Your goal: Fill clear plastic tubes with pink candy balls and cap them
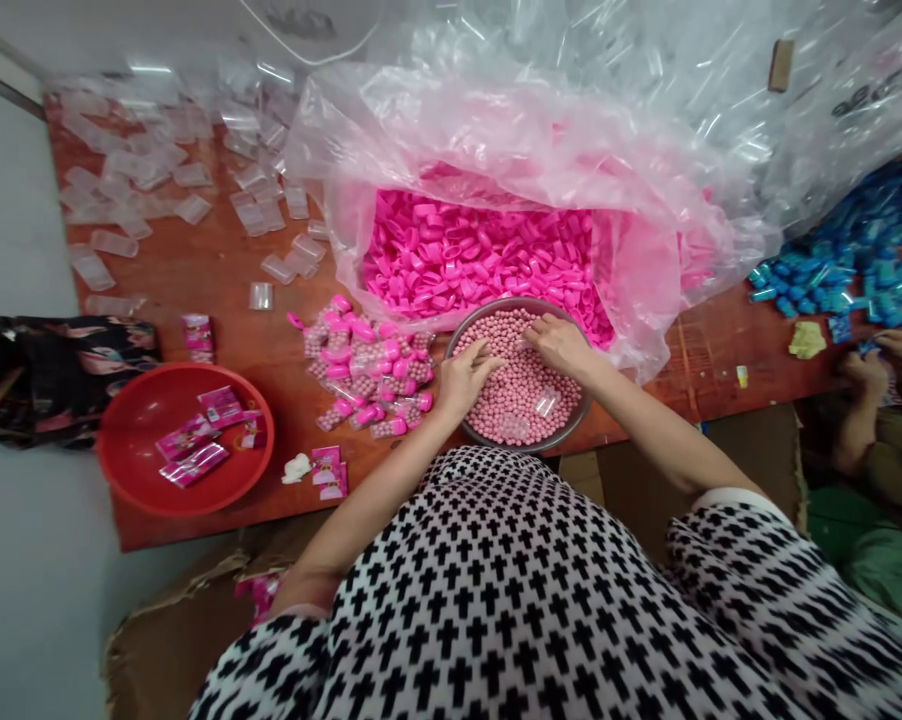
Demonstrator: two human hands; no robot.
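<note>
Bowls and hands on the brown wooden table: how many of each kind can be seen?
Round red plastic bowl: 1
Round grey metal bowl of pink beads: 1
The person's own hands, left hand and right hand, both in the beads: 2
Co-worker's hands at the right edge: 2
Total: 6

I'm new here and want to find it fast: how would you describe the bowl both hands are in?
Start at the big clear bag of bright pink caps on the wooden table. Just in front of it sits a round metal bowl where the left hand and right hand rest. Unlike the red plastic basin, it holds pale pink balls.
</note>
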